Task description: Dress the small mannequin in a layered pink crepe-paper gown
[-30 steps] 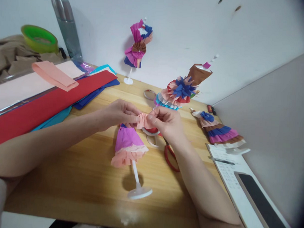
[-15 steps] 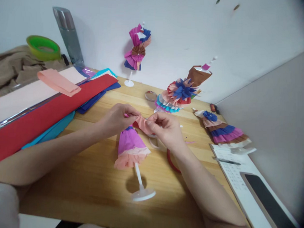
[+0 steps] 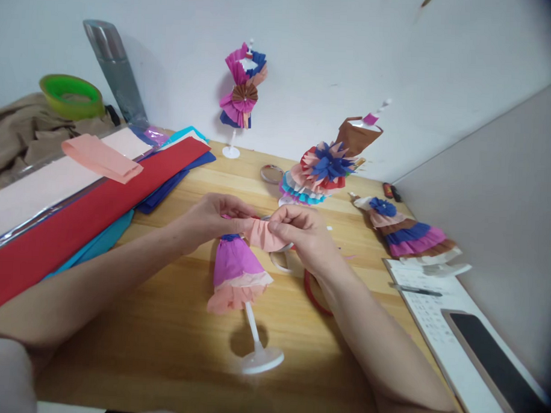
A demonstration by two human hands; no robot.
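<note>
A small mannequin on a white stand (image 3: 261,358) wears a purple and peach crepe-paper skirt (image 3: 235,272). Both hands work at its top. My left hand (image 3: 214,215) pinches the figure's upper part, fingers closed. My right hand (image 3: 302,231) pinches a gathered peach crepe-paper strip (image 3: 262,235) and presses it against the figure's waist. The strip spans between the two hands. The figure's torso is hidden behind my fingers.
Red scissors (image 3: 315,292) and tape rolls (image 3: 271,172) lie on the wooden table (image 3: 162,335) behind my right wrist. Three finished paper-dress figures (image 3: 324,166) stand or lie at the back. Crepe sheets (image 3: 76,205) lie left; a notepad, pen and phone (image 3: 491,358) right.
The peach strip has been brought down from in front of my hands to the figure's waist and flattened. Both hands stay close together. The camera has shifted slightly.
</note>
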